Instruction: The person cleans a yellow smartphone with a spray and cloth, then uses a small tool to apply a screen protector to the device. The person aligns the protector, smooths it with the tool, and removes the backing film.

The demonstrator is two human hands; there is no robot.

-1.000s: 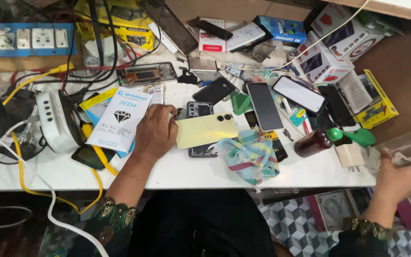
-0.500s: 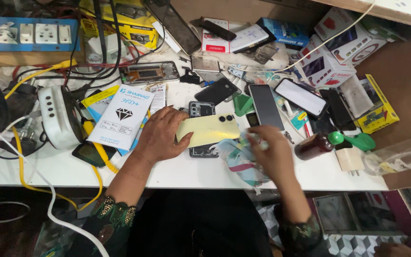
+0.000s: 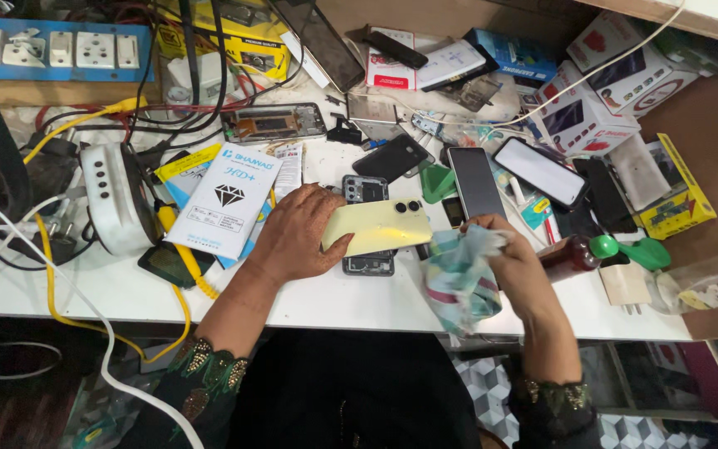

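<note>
The left hand (image 3: 297, 237) lies open and flat, its fingers pressing the left end of one yellow back cover (image 3: 380, 229). The cover rests across one open phone (image 3: 367, 223) near the front middle of the white bench (image 3: 68, 287). The right hand (image 3: 513, 266) is closed on one striped cloth (image 3: 459, 283), just right of the cover. Behind lie two face-up phones (image 3: 475, 181) and one white packet (image 3: 226, 199).
</note>
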